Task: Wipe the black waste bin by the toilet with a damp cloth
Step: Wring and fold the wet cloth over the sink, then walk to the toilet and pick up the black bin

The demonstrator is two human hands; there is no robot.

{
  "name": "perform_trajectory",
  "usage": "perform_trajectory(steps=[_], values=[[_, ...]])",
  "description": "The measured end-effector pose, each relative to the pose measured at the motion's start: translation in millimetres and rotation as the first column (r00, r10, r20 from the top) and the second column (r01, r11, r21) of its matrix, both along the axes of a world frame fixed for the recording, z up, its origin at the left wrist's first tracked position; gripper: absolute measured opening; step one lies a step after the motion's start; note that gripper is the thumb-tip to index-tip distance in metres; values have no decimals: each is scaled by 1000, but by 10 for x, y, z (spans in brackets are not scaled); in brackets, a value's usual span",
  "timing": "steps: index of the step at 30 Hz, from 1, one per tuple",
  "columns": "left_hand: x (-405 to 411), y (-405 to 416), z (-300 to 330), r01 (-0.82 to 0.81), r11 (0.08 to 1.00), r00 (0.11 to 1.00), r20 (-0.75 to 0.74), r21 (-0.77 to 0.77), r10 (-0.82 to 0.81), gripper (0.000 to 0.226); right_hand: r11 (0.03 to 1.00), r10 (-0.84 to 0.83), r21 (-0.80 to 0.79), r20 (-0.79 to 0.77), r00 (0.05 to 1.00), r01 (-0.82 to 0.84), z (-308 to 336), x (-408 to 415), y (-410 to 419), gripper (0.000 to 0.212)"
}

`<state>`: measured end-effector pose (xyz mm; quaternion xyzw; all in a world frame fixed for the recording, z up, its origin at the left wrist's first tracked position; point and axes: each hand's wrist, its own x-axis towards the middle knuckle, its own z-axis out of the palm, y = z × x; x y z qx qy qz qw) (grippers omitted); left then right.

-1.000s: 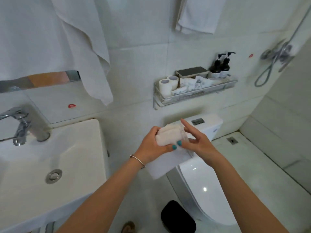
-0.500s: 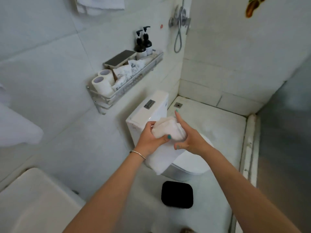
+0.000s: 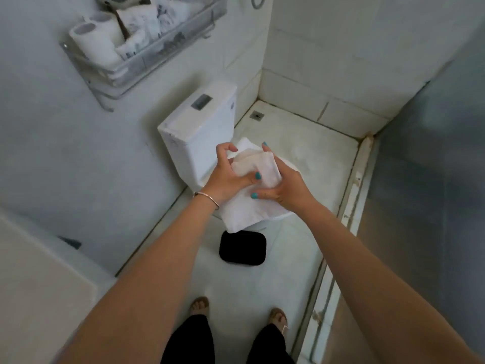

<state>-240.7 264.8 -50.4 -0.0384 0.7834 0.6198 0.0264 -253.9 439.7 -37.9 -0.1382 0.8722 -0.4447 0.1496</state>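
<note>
The black waste bin (image 3: 242,247) stands on the white floor just in front of the toilet (image 3: 202,132), seen from above. A folded white cloth (image 3: 252,190) is held in the air above the toilet bowl, between both hands. My left hand (image 3: 227,177) grips its left side with the thumb across the top. My right hand (image 3: 282,186) holds its right side, fingers curled round the fold. The cloth's lower end hangs down and hides part of the toilet bowl. Both hands are well above the bin.
A wall shelf (image 3: 126,67) with toilet rolls (image 3: 91,43) hangs at the upper left. The sink's edge (image 3: 39,285) juts in at the lower left. A raised shower threshold (image 3: 349,206) runs along the right. My two feet (image 3: 199,306) stand on the floor behind the bin.
The view has swung from the sink to down over the toilet and bin. Both hands keep hold of the cloth, and my feet have come into view.
</note>
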Motion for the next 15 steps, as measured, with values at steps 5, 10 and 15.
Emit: perform_trajectory(steps=[5,10,15], values=[[231,180,-408,-23,1000,999,-23,4,23,78,996,84,-21,10,996,-84,-394,121,212,86],[441,235,-838,54,998,998,-24,40,-53,73,995,98,-19,60,993,-97,-876,305,256,102],[562,218,-1381,160,987,987,8,11,-160,62,993,107,-70,144,984,-97,-1423,495,274,107]])
